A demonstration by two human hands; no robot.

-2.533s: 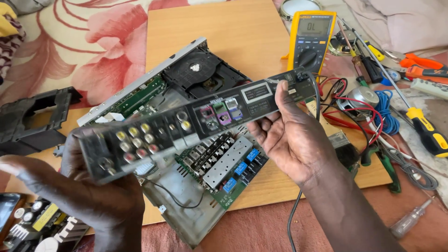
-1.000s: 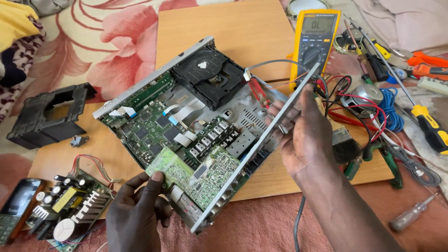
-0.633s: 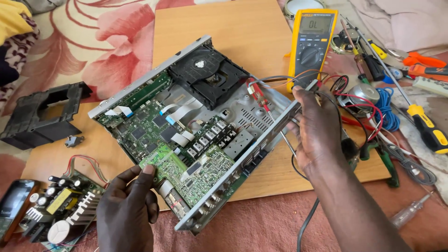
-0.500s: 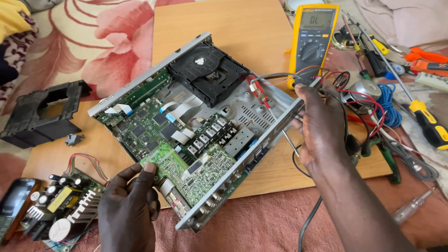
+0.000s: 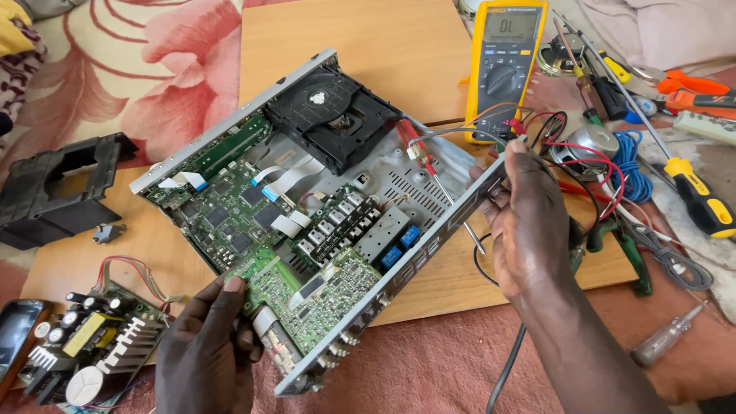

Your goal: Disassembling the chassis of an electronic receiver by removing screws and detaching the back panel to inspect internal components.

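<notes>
floral pink carpet and a plain wooden board (image 5: 368, 38) lay under the work. the left hand (image 5: 207, 349) pinched the near corner of an opened disc player chassis (image 5: 322, 215) at seven o'clock; the right hand (image 5: 529, 222) closed around its front edge at three o'clock, holding it tilted off the board. judging by this, the step was seating the bare chassis; next called for a level, steady lowering. green circuit boards, white ribbon cables, a matte black disc drive (image 5: 333, 115) and perforated sheet metal filled it. a yellow multimeter (image 5: 506, 69) stood at one o'clock, a loose power board (image 5: 96, 345) at eight
</notes>
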